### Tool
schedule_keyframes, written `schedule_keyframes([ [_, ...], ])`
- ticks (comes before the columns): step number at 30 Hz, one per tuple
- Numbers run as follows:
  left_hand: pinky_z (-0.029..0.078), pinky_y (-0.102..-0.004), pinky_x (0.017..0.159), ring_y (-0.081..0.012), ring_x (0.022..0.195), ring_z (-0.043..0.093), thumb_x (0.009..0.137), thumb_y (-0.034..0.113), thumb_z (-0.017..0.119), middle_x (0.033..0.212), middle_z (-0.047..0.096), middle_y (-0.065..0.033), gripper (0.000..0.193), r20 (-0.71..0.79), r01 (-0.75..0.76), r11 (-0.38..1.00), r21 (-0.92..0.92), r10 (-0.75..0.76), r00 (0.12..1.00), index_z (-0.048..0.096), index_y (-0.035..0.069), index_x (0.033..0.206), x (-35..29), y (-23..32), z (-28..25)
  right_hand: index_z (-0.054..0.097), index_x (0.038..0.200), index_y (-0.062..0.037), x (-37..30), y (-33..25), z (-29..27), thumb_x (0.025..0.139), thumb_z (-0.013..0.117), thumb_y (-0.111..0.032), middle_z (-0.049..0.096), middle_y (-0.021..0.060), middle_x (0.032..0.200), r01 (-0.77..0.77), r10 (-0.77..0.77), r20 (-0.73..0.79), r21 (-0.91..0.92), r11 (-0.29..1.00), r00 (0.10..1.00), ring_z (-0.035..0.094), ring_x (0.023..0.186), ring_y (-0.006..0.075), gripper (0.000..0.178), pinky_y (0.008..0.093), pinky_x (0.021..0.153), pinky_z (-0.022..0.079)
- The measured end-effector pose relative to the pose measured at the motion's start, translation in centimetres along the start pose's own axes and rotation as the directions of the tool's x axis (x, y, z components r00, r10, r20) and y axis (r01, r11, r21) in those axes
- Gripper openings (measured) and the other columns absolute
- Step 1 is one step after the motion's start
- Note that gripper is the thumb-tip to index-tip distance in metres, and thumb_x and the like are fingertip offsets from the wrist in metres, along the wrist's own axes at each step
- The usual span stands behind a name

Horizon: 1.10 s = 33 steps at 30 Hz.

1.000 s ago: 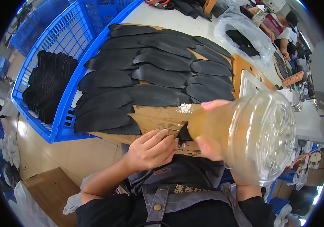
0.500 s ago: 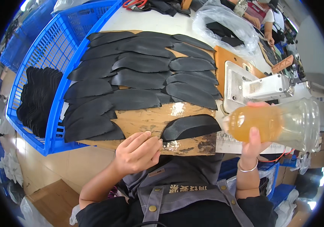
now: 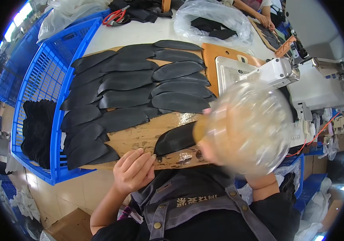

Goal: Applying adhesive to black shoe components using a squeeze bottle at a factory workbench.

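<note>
A curved black leather-like piece [image 3: 176, 139] lies on a glossy, stained brown board [image 3: 134, 134] at its near edge. My left hand [image 3: 134, 170] is closed at the piece's left tip, thumb and fingers together there. In my right hand [image 3: 211, 153], mostly hidden, is a clear plastic bottle [image 3: 256, 124] with amber liquid. The bottle is tilted, its blurred base toward me and its neck end over the piece's right part. Whether its mouth touches the piece I cannot tell. Several overlapping rows of similar black pieces [image 3: 128, 82] cover the rest of the board.
A blue plastic crate [image 3: 54, 160] with a stack of black pieces [image 3: 38, 132] stands left. A white sewing-type machine [image 3: 320, 86] is on the right. Red-handled scissors [image 3: 115, 17] and a clear bag [image 3: 184, 24] lie at the back. A co-worker's hands [image 3: 265, 21] are at far right.
My right hand has brought the bottle left, over the black piece, and tipped its base up toward me. My left hand stays by the piece's left tip. The whole view has shifted.
</note>
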<state>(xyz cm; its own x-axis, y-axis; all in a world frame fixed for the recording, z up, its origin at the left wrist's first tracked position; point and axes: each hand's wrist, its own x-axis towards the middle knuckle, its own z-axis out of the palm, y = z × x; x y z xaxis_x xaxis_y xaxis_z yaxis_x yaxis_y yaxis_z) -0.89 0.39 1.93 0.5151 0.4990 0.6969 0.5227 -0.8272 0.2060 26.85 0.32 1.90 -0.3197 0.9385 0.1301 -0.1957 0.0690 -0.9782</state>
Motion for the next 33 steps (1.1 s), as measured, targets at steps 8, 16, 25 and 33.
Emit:
schedule_keyframes([
  [8,0.049,-0.0306,0.06,-0.0228,0.071,0.061,0.062,0.003,0.069,0.08,0.062,-0.0064,0.017,0.094,0.188,0.982,-0.034,-0.184,0.978,0.06,0.004,0.076,2.5,1.1,-1.0,0.039,0.128,-0.0048,-3.2,-5.3,-5.0,0.083,0.055,-0.035,0.051,0.0132,0.118,0.416,-0.52,-0.68,-0.331,0.847,0.517,0.054,0.105,0.0306,0.056,0.0464,0.091,0.043],
  [16,0.044,-0.0361,0.079,-0.0263,0.089,0.056,0.067,0.019,0.075,0.104,0.058,-0.0118,0.041,0.325,0.237,0.965,-0.11,-0.191,0.926,0.059,0.002,0.1,10.3,4.0,1.8,0.043,0.123,-0.003,-4.9,-2.8,-5.5,0.087,0.046,-0.04,0.052,0.0125,0.111,0.519,-0.111,-0.736,0.353,0.778,0.668,0.051,0.105,0.0299,0.052,0.0448,0.091,0.042],
  [25,0.026,-0.0522,0.102,-0.0358,0.124,0.036,0.068,0.028,0.075,0.128,0.042,-0.0184,0.054,0.541,0.219,0.976,-0.01,-0.179,0.822,0.055,0.001,0.111,13.0,4.3,4.9,0.046,0.12,-0.0034,-4.6,-3.0,-5.9,0.088,0.045,-0.042,0.055,0.0117,0.109,0.44,0.025,-0.661,0.527,0.727,0.75,0.057,0.099,0.029,0.05,0.0449,0.086,0.048],
  [33,0.029,-0.0478,0.103,-0.0354,0.125,0.039,0.068,0.017,0.076,0.129,0.047,-0.0147,0.029,0.464,0.313,0.947,-0.068,-0.247,0.851,0.062,0.006,0.09,13.2,3.5,5.0,0.047,0.119,-0.0038,-4.5,-3.3,-5.9,0.088,0.046,-0.042,0.055,0.0115,0.108,0.415,0.076,-0.664,0.548,0.727,0.744,0.056,0.1,0.0297,0.049,0.0447,0.086,0.048],
])
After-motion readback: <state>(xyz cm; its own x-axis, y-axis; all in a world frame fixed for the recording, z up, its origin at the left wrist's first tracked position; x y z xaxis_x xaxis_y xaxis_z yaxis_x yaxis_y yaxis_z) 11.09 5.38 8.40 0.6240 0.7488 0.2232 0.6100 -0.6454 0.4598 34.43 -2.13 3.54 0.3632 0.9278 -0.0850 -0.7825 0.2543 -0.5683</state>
